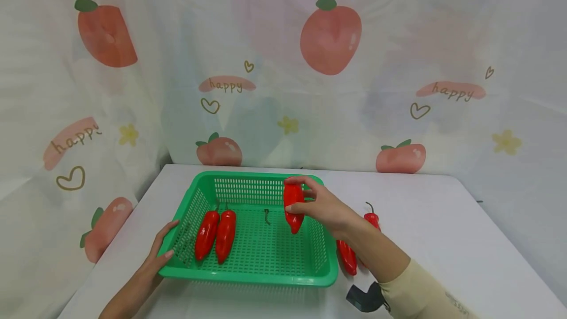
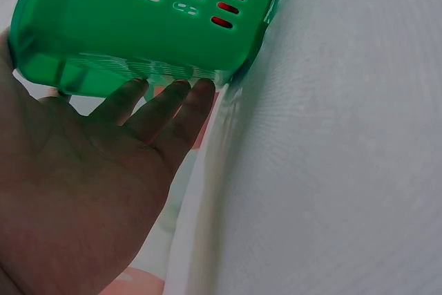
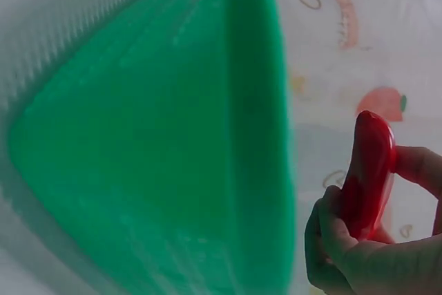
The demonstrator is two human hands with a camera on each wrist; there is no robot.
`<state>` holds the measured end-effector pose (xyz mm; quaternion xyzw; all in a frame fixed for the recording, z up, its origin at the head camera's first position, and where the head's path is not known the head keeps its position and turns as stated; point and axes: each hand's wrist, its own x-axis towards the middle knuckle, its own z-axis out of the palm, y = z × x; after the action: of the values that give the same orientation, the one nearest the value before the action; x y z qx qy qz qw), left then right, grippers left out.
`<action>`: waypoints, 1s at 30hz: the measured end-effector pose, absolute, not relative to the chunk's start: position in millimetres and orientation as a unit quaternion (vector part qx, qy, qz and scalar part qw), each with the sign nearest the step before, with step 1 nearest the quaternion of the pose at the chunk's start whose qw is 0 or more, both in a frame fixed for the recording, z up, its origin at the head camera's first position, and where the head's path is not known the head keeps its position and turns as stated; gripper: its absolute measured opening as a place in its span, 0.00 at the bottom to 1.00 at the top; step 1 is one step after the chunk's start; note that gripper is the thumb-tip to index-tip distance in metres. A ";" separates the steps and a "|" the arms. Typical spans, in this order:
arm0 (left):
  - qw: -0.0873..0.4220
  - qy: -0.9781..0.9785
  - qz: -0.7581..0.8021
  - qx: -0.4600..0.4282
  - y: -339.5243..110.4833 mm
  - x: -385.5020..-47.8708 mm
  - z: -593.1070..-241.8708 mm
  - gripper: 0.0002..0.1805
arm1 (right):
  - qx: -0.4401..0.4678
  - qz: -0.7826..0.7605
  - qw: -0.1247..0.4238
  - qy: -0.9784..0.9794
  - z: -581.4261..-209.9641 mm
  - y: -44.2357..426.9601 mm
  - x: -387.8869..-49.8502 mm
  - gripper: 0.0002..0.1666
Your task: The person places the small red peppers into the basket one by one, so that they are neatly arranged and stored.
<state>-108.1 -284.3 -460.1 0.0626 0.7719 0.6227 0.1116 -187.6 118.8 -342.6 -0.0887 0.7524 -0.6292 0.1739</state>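
Head: red chili pepper (image 1: 292,210) is pinched by right hand (image 1: 325,208), held over basket's right part. Left end of green plastic basket (image 1: 248,277) is held by left hand (image 1: 152,257). Two more peppers (image 1: 226,236) are seen inside basket, left; outer peppers (image 1: 347,258) right of it. Left wrist: basket's outside is touched by left fingertips. Right wrist: pinched pepper is seen beyond basket's rim.
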 end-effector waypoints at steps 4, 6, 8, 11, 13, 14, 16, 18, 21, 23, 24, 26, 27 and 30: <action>0.105 0.775 0.620 0.061 -284.5 -108.3 -459.5 0.32 | -0.091 -0.629 0.180 0.751 -349.7 96.9 -186.9 0.33; 0.102 0.777 0.618 0.063 -284.8 -107.8 -459.4 0.32 | -0.094 -0.628 0.182 0.751 -353.6 86.3 -186.3 0.33; 0.098 0.776 0.618 0.071 -285.0 -107.8 -459.6 0.32 | -0.093 -0.630 0.184 0.749 -357.3 75.8 -185.3 0.34; 0.092 0.775 0.620 0.082 -284.4 -108.1 -459.7 0.32 | -0.081 -0.625 0.182 0.755 -362.8 60.9 -183.7 0.36; 0.091 0.774 0.621 0.083 -283.7 -107.9 -460.0 0.32 | -0.075 -0.622 0.182 0.758 -366.4 51.3 -183.0 0.36; 0.091 0.774 0.622 0.081 -283.3 -107.8 -460.2 0.32 | -0.072 -0.621 0.182 0.759 -368.6 46.8 -182.9 0.36; 0.095 0.776 0.620 0.069 -282.7 -106.8 -460.5 0.32 | -0.068 -0.617 0.181 0.763 -372.7 38.4 -182.3 0.36; 0.096 0.776 0.620 0.062 -282.2 -106.8 -461.4 0.31 | -0.067 -0.616 0.179 0.764 -377.0 31.4 -181.9 0.36; 0.096 0.775 0.621 0.061 -281.3 -107.0 -461.9 0.31 | -0.067 -0.610 0.175 0.770 -381.0 24.9 -182.3 0.36; 0.096 0.773 0.623 0.065 -280.7 -107.0 -462.0 0.31 | -0.069 -0.607 0.175 0.772 -382.9 22.7 -184.5 0.36; 0.096 0.772 0.624 0.068 -280.6 -106.9 -462.0 0.32 | -0.072 -0.605 0.177 0.773 -383.4 22.1 -186.0 0.36; 0.095 0.771 0.626 0.072 -280.8 -106.7 -462.0 0.32 | -0.076 -0.601 0.186 0.774 -383.5 21.4 -189.4 0.35; 0.094 0.771 0.626 0.073 -281.3 -106.6 -462.2 0.32 | -0.077 -0.600 0.190 0.774 -384.0 21.2 -191.2 0.35; 0.094 0.771 0.626 0.077 -283.8 -106.2 -462.4 0.32 | -0.076 -0.596 0.205 0.773 -387.9 20.2 -195.7 0.34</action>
<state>-106.2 -283.8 -462.4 0.0765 0.7706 0.6257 0.0940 -195.7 20.2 -387.9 -0.0760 0.7731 -0.5956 0.2046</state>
